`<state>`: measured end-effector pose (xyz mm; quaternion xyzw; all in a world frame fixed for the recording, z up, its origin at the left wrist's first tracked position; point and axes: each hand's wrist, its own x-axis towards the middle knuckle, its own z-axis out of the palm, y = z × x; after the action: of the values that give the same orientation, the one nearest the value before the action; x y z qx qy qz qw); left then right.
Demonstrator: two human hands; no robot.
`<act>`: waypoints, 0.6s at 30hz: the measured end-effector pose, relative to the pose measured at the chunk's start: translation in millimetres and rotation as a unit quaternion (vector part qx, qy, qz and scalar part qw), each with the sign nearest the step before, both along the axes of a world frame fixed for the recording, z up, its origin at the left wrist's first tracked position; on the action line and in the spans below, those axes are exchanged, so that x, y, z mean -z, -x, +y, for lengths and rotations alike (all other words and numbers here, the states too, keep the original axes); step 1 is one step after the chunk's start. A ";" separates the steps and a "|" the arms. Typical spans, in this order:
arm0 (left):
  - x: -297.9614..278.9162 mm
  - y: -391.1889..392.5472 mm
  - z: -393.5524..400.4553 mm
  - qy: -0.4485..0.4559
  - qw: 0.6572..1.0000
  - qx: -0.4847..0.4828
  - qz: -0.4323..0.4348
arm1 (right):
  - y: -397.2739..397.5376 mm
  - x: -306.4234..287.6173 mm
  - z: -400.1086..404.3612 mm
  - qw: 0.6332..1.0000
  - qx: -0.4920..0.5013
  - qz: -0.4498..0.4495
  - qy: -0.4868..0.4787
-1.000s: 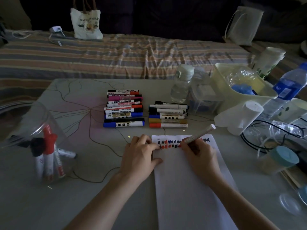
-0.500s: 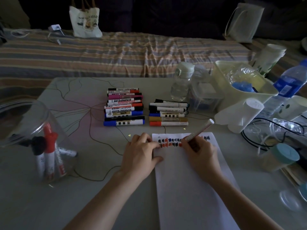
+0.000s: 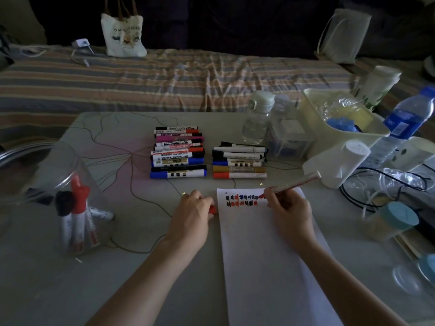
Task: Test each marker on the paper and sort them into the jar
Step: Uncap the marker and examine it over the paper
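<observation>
Red marker tested on the white paper.
Right hand fingers clamp the marker, tip at the scribbles; left hand fingers curl round its red cap.

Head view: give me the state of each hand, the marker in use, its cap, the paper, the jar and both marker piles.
right hand: grips red marker, tip at the paper
red marker: uncapped, tilted
left hand: holds red cap beside paper
red cap: off the marker
paper: flat, two rows of test marks on top
jar: open, several markers inside
left pile: capped, stacked
right pile: capped, in a row
</observation>
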<state>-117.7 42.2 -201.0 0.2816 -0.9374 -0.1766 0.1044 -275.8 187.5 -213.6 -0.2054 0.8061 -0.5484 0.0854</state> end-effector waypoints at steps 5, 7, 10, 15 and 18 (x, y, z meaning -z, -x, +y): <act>-18.1 -14.4 3.9 -0.144 0.983 -0.079 0.081 | -1.2 -39.4 2.1 0.994 -0.025 -0.091 0.059; -32.5 -24.6 9.2 -0.285 0.938 -0.125 0.150 | -9.5 -57.8 1.9 0.992 -0.041 -0.101 0.063; -51.2 -40.1 18.3 -0.495 0.804 -0.180 0.276 | -40.0 -77.3 3.6 0.979 -0.078 -0.165 0.095; -56.5 -63.5 27.1 -0.642 0.634 -0.220 0.371 | -90.2 -85.1 5.2 0.964 -0.104 -0.201 0.140; -52.9 -73.0 28.1 -0.679 0.581 -0.238 0.381 | -108.2 -87.6 1.4 0.968 -0.118 -0.180 0.130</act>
<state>-44.7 70.3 -148.2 0.3900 -0.3182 -0.8213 0.2686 -167.6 188.9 -126.0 -0.2067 0.6690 -0.6625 0.2660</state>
